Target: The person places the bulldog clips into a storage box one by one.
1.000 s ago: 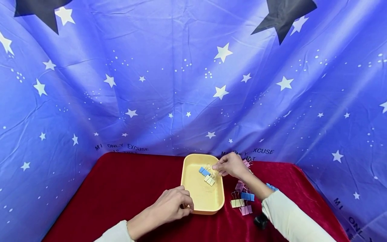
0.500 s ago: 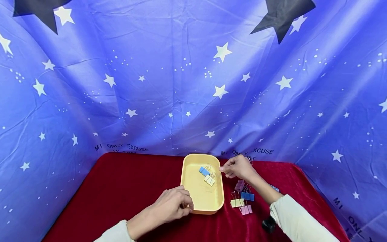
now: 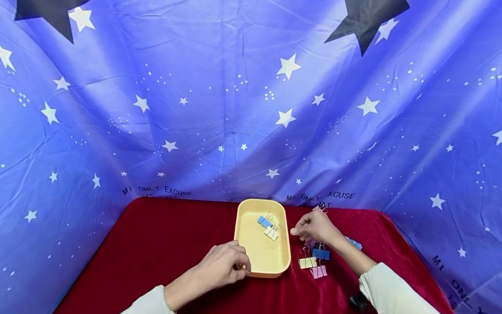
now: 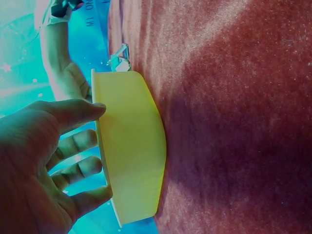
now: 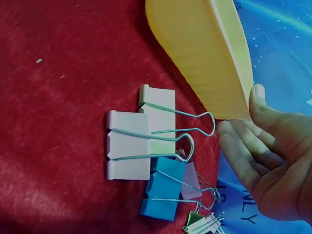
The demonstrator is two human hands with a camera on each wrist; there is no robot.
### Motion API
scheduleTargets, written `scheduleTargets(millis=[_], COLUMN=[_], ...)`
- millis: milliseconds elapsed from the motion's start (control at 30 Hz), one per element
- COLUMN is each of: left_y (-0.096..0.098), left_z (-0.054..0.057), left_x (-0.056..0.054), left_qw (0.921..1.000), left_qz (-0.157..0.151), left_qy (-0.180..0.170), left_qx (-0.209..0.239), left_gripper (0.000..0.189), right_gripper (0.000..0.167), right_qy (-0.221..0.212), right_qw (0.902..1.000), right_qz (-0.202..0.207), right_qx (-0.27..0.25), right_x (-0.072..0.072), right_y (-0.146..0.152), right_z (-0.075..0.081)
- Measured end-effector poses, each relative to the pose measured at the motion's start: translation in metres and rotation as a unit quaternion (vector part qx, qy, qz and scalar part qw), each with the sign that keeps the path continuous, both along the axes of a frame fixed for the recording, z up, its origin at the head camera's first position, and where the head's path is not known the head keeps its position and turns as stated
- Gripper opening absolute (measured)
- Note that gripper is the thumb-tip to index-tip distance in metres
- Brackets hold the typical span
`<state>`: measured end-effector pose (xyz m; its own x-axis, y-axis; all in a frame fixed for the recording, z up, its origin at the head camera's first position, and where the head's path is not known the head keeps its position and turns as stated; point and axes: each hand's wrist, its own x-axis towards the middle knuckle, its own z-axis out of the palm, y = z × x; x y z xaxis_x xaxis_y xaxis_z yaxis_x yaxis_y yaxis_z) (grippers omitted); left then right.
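left hand (image 3: pixel 221 266) holds tray (image 3: pixel 262 259), right hand (image 3: pixel 317 226) near clips (image 3: pixel 320 254)

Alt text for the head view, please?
Left hand holds a yellow tray containing a blue binder clip and a cream binder clip; the empty right hand hovers beside it, near more binder clips on red cloth.

— What is hidden from the head camera?
— A purple clip (image 3: pixel 309 243) is partly covered by the right hand (image 3: pixel 317 227), as is a far pink clip (image 3: pixel 316 209).
— What is cut off?
— In the right wrist view, the lowest clip (image 5: pixel 204 224) is cropped by the bottom edge. The inside of the yellow tray (image 4: pixel 129 146) is hidden in the left wrist view.
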<state>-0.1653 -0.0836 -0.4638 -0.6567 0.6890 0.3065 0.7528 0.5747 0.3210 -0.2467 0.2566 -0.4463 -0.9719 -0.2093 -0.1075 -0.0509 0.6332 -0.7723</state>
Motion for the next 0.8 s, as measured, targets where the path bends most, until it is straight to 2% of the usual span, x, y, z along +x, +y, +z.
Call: scheduleTargets(millis=[400, 600, 800], left_y=[0.001, 0.001, 0.002], left_z=[0.000, 0.001, 0.001], left_x=[0.000, 0.001, 0.001], left_qw=[1.0000, 0.9999, 1.0000], left_qz=[0.003, 0.006, 0.006], left_qy=[-0.004, -0.009, -0.006], left_qx=[-0.001, 0.000, 0.000], left_gripper=[0.014, 0.015, 0.016], right_gripper=[0.019, 0.018, 0.016], right_qy=[0.002, 0.007, -0.001], right_qw=[0.9984, 0.9955, 0.9922], right_qz=[0.048, 0.072, 0.113], right_qx=[0.028, 0.061, 0.052], right_x=[0.012, 0.012, 0.012], right_y=[0.007, 0.013, 0.017], right_z=[-0.002, -0.005, -0.007])
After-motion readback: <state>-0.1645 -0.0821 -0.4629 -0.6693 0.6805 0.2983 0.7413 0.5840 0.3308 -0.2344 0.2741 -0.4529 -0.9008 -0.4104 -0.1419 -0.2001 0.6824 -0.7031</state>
